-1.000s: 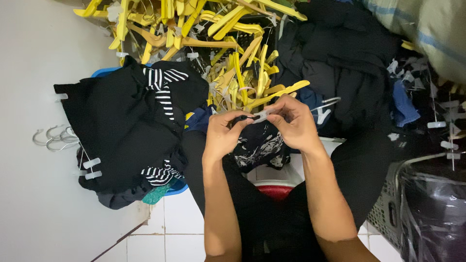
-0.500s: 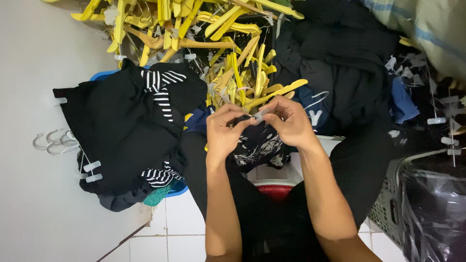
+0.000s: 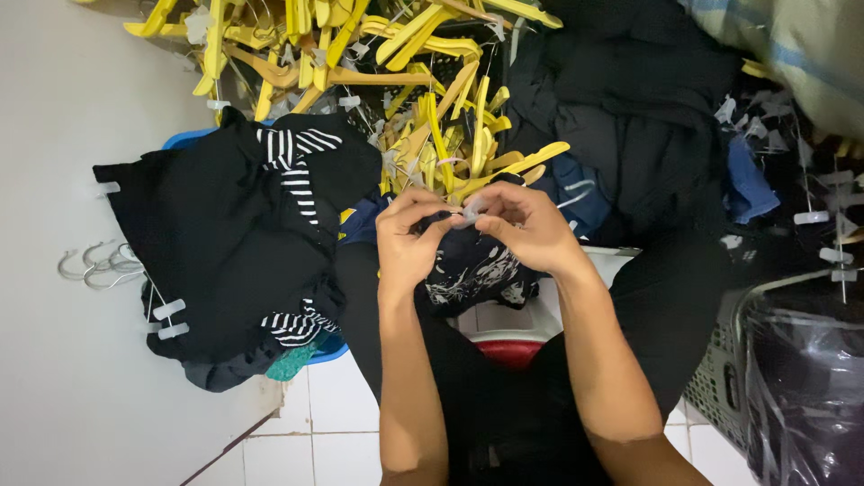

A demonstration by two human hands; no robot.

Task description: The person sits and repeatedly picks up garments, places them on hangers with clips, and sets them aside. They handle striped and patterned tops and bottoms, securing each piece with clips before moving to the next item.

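My left hand (image 3: pixel 410 238) and my right hand (image 3: pixel 526 229) meet in the middle of the view, fingertips pinched together on a small clear plastic clip (image 3: pixel 471 210). A black garment with a white print (image 3: pixel 477 270) hangs from the clip below both hands. Both forearms come up from the bottom edge over my dark-clothed lap. The clip's far side is hidden by my fingers.
A heap of yellow hangers (image 3: pixel 405 72) lies above my hands. Black and striped clothes (image 3: pixel 238 243) with clear clips are piled on a blue tub at left, beside metal hooks (image 3: pixel 90 265). Dark clothes (image 3: pixel 630 117) lie upper right. A basket with a black bag (image 3: pixel 792 378) stands at right.
My hands have stayed together on the clip, shifting slightly down and left. The garment still hangs beneath them.
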